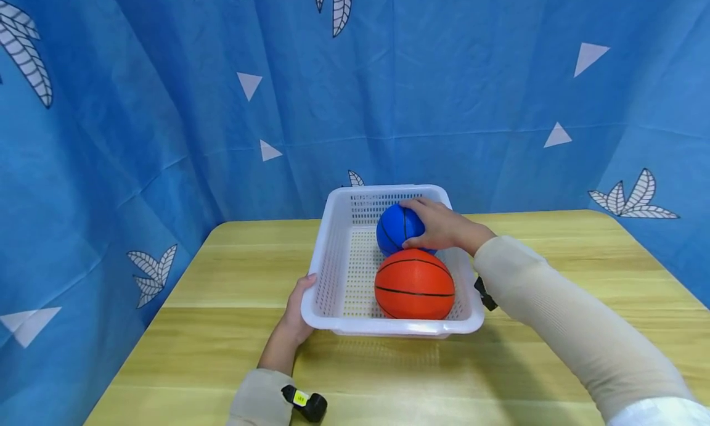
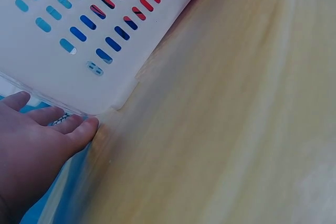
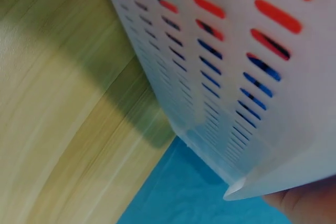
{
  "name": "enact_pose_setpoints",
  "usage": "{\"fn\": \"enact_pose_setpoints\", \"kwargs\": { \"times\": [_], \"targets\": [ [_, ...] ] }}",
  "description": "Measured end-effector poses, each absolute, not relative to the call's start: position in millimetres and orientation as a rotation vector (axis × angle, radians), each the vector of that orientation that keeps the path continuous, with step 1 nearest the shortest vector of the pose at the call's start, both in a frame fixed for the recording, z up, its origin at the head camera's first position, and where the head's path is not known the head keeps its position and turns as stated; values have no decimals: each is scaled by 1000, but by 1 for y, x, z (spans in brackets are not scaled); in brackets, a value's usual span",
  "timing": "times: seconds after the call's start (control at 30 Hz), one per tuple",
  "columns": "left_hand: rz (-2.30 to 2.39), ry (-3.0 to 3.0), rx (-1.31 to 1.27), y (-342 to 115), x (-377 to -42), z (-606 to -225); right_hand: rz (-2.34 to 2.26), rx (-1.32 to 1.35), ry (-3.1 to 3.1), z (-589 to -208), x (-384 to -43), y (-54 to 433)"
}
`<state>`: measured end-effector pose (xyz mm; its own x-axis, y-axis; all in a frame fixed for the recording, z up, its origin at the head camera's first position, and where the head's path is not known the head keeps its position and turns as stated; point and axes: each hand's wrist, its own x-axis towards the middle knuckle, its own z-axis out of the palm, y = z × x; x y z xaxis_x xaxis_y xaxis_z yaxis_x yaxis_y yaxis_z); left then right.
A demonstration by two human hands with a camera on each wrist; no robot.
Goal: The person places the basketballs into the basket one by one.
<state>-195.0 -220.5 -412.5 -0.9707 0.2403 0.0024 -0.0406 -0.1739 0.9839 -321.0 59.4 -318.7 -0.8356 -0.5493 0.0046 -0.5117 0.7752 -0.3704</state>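
Note:
A white plastic basket [image 1: 331, 229] with slotted walls stands on the table and holds two small basketballs. The blue basketball [image 1: 392, 230] sits toward the back right; the orange-red basketball [image 1: 415, 285] lies in front of it, the two overlapping in the head view. My right hand [image 1: 440, 222] reaches over the basket's right side and grips the blue ball from above, thumb toward the near side. At the basket's left rim, my left hand [image 1: 296, 309] holds the edge; its fingers [image 2: 79, 132] show against the rim in the left wrist view.
A pale wooden table [image 1: 222, 346] extends around the basket. Behind it and on the left hangs a blue curtain [image 1: 471, 105] with white leaf and triangle prints. Dark wrist cameras sit on both sleeves, the right one [image 1: 485, 293] close beside the basket's right rim.

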Motion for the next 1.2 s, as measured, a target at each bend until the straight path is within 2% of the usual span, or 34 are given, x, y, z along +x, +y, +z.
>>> {"fn": "enact_pose_setpoints", "kwargs": {
  "times": [0.57, 0.93, 1.2],
  "targets": [
    [2261, 1882, 214, -224, -192, -412, -578, -906, 2817, -309, -316, 63],
    [2257, 1887, 223, -221, -197, -415, -619, -945, 2844, -302, -307, 86],
    [2031, 2264, 187, -245, -209, -410, -732, -926, 2819, -314, -294, 112]
  ]
}}
